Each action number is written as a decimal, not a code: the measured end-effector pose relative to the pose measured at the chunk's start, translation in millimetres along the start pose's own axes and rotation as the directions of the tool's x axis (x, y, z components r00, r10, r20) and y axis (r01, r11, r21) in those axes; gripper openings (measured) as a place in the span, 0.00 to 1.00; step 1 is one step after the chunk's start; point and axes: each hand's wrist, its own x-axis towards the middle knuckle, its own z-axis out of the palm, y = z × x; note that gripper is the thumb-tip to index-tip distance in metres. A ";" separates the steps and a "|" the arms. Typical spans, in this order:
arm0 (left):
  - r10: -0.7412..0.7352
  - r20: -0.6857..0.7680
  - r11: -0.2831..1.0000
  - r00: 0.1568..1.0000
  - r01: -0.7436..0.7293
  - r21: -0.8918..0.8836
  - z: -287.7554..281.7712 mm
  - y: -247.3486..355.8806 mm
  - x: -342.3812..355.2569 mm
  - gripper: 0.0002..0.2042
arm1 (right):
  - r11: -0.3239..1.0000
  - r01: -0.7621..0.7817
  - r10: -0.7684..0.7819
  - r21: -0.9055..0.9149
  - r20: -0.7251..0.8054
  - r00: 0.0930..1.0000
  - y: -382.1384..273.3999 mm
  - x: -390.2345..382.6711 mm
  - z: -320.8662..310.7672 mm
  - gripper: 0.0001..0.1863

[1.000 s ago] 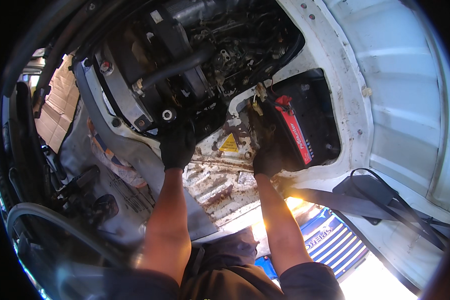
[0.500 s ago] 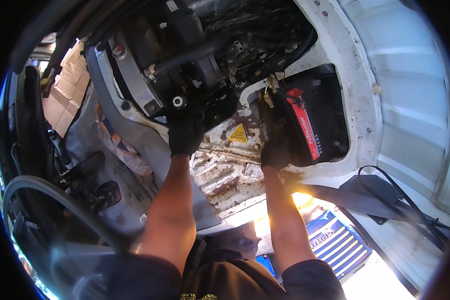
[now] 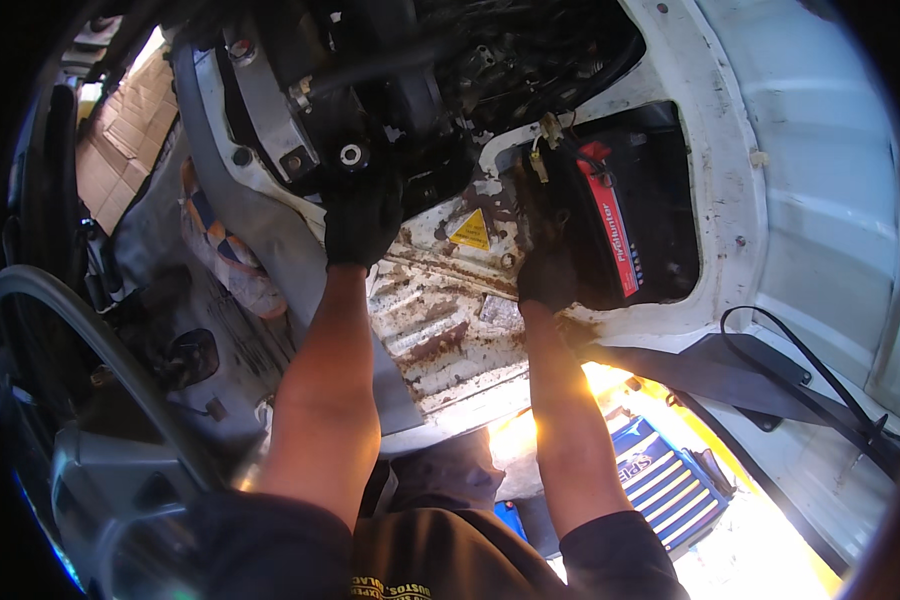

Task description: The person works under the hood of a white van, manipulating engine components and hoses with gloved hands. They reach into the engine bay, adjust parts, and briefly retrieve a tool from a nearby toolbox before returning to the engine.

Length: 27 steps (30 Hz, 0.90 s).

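My left hand (image 3: 365, 225), in a black glove, reaches into the near edge of the dark engine opening (image 3: 540, 60). Just beyond it is a round part with a pale metal ring (image 3: 350, 156). Shadow swallows its fingers, so their grip is unclear. In a matching glove, my right hand (image 3: 548, 278) rests at the left side of the battery recess, beside a black battery with a red label strip (image 3: 610, 225). Its fingers also blend into the dark. Between the hands lies a rusty white metal panel (image 3: 440, 335) bearing a yellow triangular sticker (image 3: 471, 230).
A steering wheel (image 3: 75, 300) curves at the left. Behind it are a patterned cloth bundle (image 3: 225, 250) and cardboard (image 3: 125, 150). At the right, a dark belt strap (image 3: 650, 372) crosses the white sill. A blue striped case (image 3: 675, 490) sits below in bright sunlight.
The whole view has shifted, so the vehicle parts appear higher in the picture. Both hands keep about the same places relative to the engine opening and battery.
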 end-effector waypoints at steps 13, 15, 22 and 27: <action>-0.045 0.036 0.999 0.998 0.046 -0.027 -1.2 4.3 -1.6 0.18 | 0.998 0.054 -0.055 -0.015 -0.087 0.995 14.0 0.2 14.7 0.24; -0.075 0.098 0.997 0.992 0.074 0.009 -0.3 7.5 -0.4 0.18 | 0.971 0.239 -0.232 -0.014 -0.299 0.925 26.4 1.9 25.5 0.23; -0.017 0.007 0.999 1.000 0.017 -0.034 4.8 -0.1 -4.7 0.18 | 0.993 0.110 -0.114 -0.048 -0.102 0.988 9.4 -5.8 7.4 0.22; 0.051 -0.057 0.998 0.997 -0.054 -0.044 2.9 -1.7 -4.3 0.16 | 0.998 0.051 -0.054 -0.047 -0.053 0.997 10.1 -4.4 10.9 0.24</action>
